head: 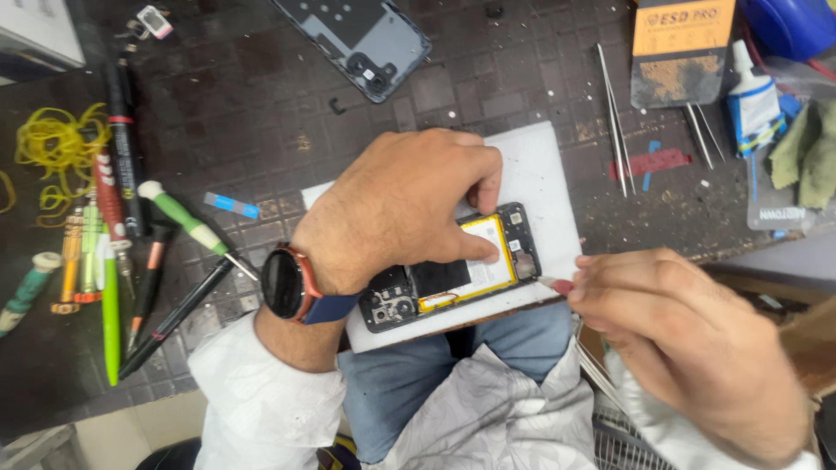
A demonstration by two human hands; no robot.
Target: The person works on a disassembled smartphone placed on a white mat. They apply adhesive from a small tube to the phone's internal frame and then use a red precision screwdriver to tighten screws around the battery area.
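**A:** On the white pad (pixel 540 165) at the bench edge: what's the left hand (pixel 396 209) doing?

**B:** It's pressing down on an opened phone (pixel 453 270), back cover off. Palm is arching over the upper half, thumb is lying flat on the yellowish battery (pixel 488 252), and fingers are curling over the far edge. It's bracing the phone, not lifting it. A dark watch on a blue strap (pixel 287 283) is sitting on that wrist.

**A:** Right hand?

**B:** The right hand (pixel 688 339) is pinching a thin tool (pixel 556 283), fingers closed tight around it. The reddish tip is touching or nearly touching the phone's lower end. Can't tell which.

**A:** Where's the phone sitting exactly?

**B:** It's lying flat and skewed on the near half of the pad, camera end towards the left wrist. The pad is overhanging the bench edge above the person's lap.

**A:** Surface?

**B:** A dark, scuffed, gridded mat (pixel 261 96) is covering the bench. The removed back cover (pixel 361 39) is lying inside-up at the far side. Screwdrivers and pens (pixel 113 226) are lined up on the left beside a pile of yellow rubber bands (pixel 48 144). Tweezers (pixel 614 117) are resting to the right of the pad, with a small squeeze bottle (pixel 753 100) and a greenish cloth (pixel 805 152) beyond them.

**A:** Room?

**B:** Not much is showing. Just the bench, jeans and pale sleeves.
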